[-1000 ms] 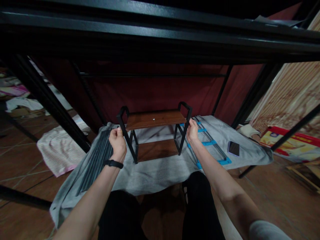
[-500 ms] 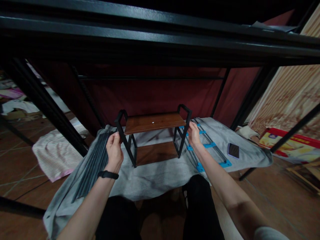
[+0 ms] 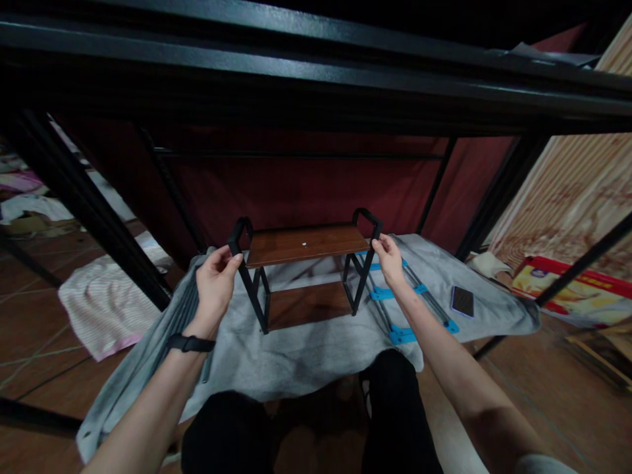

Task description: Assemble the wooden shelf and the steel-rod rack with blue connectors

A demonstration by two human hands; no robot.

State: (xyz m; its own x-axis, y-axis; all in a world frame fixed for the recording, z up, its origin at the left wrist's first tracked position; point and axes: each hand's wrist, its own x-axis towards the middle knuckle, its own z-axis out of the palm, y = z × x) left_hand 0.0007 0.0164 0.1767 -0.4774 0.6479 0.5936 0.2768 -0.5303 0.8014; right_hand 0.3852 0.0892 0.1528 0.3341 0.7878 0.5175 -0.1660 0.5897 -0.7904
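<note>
A small two-tier shelf [image 3: 309, 245] with brown wooden boards and black metal side frames stands upright on a grey cloth [image 3: 301, 359]. On its top board lies a tiny white spot. My left hand [image 3: 217, 280] pinches the upper part of the left side frame, thumb in front and fingers partly hidden behind. At the other end, my right hand [image 3: 390, 259] holds the right side frame just below its curved top, with thumb and fingertips closed against the post.
Dark grey tubes [image 3: 185, 306] lie left of the shelf, partly behind my left arm. To the right are a blue-and-grey rack [image 3: 397, 293] and a phone [image 3: 463, 301]. A black metal beam [image 3: 316, 72] crosses overhead; a striped cloth [image 3: 111, 289] lies at left.
My left hand has moved up and onto the left side frame. My right hand has risen slightly along the right frame. The shelf stays nearly in place.
</note>
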